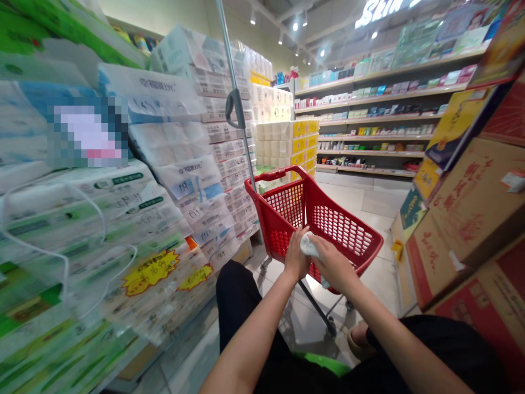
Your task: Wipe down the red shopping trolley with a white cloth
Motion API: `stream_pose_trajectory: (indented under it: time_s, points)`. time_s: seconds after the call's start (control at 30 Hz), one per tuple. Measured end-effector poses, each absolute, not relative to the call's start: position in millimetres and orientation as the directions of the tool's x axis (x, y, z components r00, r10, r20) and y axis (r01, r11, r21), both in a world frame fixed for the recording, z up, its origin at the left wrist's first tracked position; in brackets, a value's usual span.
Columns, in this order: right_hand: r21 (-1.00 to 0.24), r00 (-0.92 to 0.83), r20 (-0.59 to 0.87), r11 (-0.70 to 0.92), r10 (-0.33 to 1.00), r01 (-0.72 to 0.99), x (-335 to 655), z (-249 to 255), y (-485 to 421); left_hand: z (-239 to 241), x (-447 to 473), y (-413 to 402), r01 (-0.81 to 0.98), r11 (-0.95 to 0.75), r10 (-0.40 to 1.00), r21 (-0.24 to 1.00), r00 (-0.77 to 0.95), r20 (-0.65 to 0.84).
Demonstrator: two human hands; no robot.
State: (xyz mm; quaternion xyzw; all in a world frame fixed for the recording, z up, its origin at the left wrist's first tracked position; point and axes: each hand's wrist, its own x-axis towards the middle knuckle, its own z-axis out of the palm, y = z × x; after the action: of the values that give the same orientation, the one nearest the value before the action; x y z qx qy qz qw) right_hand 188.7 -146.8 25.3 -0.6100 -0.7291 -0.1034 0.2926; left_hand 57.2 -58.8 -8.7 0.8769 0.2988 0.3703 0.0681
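A red plastic shopping basket cart (340, 224) stands on the shop floor just ahead of me. Both my hands meet at its near rim. My left hand (296, 256) has its fingers curled against a small white crumpled cloth or tissue (308, 245). My right hand (333, 265) is closed over the same white piece from the right. My knees in black trousers are below, so I am low to the floor.
Stacked packs of toilet paper (180, 169) with yellow price tags fill the left side. Cardboard boxes (471, 219) line the right. A metal pole (238, 104) rises behind the cart. Product shelves (369, 126) run along the back, with tiled aisle floor between.
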Motion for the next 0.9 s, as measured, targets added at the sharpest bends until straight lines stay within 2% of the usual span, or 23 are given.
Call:
stream_pose_trajectory:
  time_s: [0.1,0.23,0.4,0.53,0.67,0.8,0.9]
  points:
    - [-0.135,-0.082,0.591,0.199,0.803,0.971,173,8,-148,-13,52,-52,0.483,-0.830,0.543,0.278,0.588,0.600]
    - [-0.138,0.004,0.582,0.093,0.813,0.986,204,-2,-168,-4,44,-46,0.496,-0.844,0.509,0.207,0.614,0.604]
    - [-0.075,0.073,0.599,-0.035,0.798,0.997,274,-4,-194,-2,48,-41,0.509,-0.838,0.509,0.199,0.596,0.621]
    - [-0.096,0.188,0.557,-0.162,0.809,0.982,288,-1,-192,-7,56,-43,0.508,-0.839,0.504,0.195,0.591,0.630]
    - [-0.159,0.147,0.429,-0.086,0.891,0.984,240,4,-189,-12,59,-45,0.519,-0.834,0.503,0.190,0.572,0.648]
    - [-0.243,0.127,0.434,-0.020,0.892,0.970,199,5,-195,-12,51,-43,0.523,-0.825,0.516,0.213,0.546,0.660]
    - [-0.221,-0.034,0.453,0.149,0.891,0.964,214,4,-195,-7,41,-37,0.488,-0.836,0.521,0.250,0.565,0.640]
